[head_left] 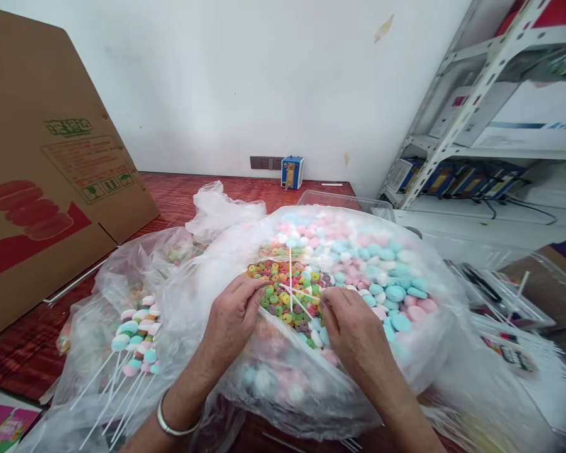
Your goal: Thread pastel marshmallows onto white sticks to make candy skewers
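Glossy clear plastic bag point(283, 384), matt cardboard box point(38, 189), polished wood table point(179, 195)

Cardboard box point(38, 189) left, small blue box point(292, 172) by wall, shelving point(476, 82) right.

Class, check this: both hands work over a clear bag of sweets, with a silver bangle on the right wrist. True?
No: the head view shows the silver bangle on the left wrist; the left hand and right hand work over the clear bag of sweets.
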Demonstrator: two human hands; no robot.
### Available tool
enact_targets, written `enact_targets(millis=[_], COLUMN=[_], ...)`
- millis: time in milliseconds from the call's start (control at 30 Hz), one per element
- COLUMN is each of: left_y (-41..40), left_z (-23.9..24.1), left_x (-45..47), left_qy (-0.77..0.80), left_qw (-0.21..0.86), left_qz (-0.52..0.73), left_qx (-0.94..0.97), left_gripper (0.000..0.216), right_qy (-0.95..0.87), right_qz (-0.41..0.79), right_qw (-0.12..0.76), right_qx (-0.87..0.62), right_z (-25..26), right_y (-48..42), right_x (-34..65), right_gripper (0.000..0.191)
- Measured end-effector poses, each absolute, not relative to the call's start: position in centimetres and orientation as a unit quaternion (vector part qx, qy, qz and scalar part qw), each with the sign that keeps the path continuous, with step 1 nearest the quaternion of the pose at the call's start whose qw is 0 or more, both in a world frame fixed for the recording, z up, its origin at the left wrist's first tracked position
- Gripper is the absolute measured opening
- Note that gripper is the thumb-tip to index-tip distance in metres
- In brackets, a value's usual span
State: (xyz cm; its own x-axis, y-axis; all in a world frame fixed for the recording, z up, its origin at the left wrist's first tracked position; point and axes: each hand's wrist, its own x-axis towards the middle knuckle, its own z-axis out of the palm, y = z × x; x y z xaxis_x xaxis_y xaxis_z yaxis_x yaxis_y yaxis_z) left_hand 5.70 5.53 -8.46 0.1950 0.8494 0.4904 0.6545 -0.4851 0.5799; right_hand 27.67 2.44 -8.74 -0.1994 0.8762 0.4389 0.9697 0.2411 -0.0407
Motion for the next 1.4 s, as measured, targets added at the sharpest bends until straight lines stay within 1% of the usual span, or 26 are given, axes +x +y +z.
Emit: enact_targets(millis=[67,133,267,333,367,467,533,567,600,667,700,767,900,967,1067,1167,1267,1333,1400], left_y=[6.6,7.8,10.2,11.0,11.3,11.9,12.1,12.1,12.1,12.0,11.9,11.7,10.8,10.0,8.8,8.0,8.3,9.0,10.3], left_z=[-7.7,-7.1,-6.2,-6.0,-5.9,-5.6,-5.5,-5.5,-5.6,-5.9,-6.2,-6.6,-6.5,-5.9,-5.2,-4.7,-4.1,-3.5,-2.6], left_x=[7.1,8.2,9.7,10.1,10.2,10.8,11.4,11.8,12.1,12.8,13.0,13.1,12.6,12.4,12.8,13.4,14.0,14.7,15.9], left_qy=[0.488,0.505,0.533,0.544,0.553,0.575,0.57,0.565,0.56,0.549,0.541,0.523,0.499,0.456,0.347,0.281,0.26,0.269,0.285], left_qw=[0.146,0.155,0.088,0.049,0.037,0.017,0.026,0.04,0.055,0.077,0.08,0.082,0.107,0.122,0.118,0.091,0.108,0.124,0.118], left_qz=[0.394,0.36,0.239,0.212,0.209,0.211,0.219,0.222,0.222,0.215,0.215,0.235,0.333,0.34,0.268,0.174,0.178,0.2,0.198], left_qx=[0.766,0.769,0.807,0.811,0.806,0.79,0.792,0.794,0.797,0.804,0.809,0.815,0.793,0.813,0.891,0.939,0.943,0.934,0.93], left_gripper=[0.025,0.028,0.027,0.028,0.03,0.034,0.037,0.04,0.043,0.05,0.052,0.052,0.045,0.042,0.034,0.022,0.026,0.03,0.028], right_qy=[-0.766,-0.769,-0.746,-0.717,-0.705,-0.676,-0.658,-0.652,-0.648,-0.642,-0.637,-0.622,-0.585,-0.571,-0.556,-0.551,-0.559,-0.568,-0.583], right_qz=[-0.139,-0.165,-0.184,-0.166,-0.147,-0.085,-0.079,-0.083,-0.087,-0.083,-0.077,-0.058,0.004,0.036,0.064,0.063,0.054,0.056,0.07], right_qw=[0.19,0.167,0.065,0.04,0.046,0.109,0.145,0.154,0.158,0.174,0.185,0.216,0.312,0.372,0.459,0.532,0.57,0.576,0.57], right_qx=[-0.599,-0.595,-0.637,-0.676,-0.692,-0.724,-0.734,-0.738,-0.74,-0.742,-0.744,-0.75,-0.749,-0.731,-0.69,-0.64,-0.6,-0.585,-0.576], right_z=[-7.9,-6.5,-3.3,-2.5,-2.5,-3.5,-4.7,-5.2,-5.8,-6.4,-6.5,-6.4,-5.1,-4.1,-1.9,0.7,2.5,3.2,3.5], right_y=[2.6,2.6,2.0,2.1,2.4,4.0,5.2,5.8,6.3,6.8,7.0,7.3,8.2,9.0,9.7,9.5,8.5,7.9,7.6], right_x=[27.7,28.0,30.1,31.4,31.9,32.5,32.3,32.1,32.0,31.8,31.9,32.2,33.5,34.0,34.5,34.6,34.5,34.4,34.4], right_gripper=[0.012,0.01,0.018,0.016,0.015,0.006,0.025,0.029,0.028,0.014,0.011,0.011,0.011,0.016,0.023,0.023,0.019,0.017,0.018])
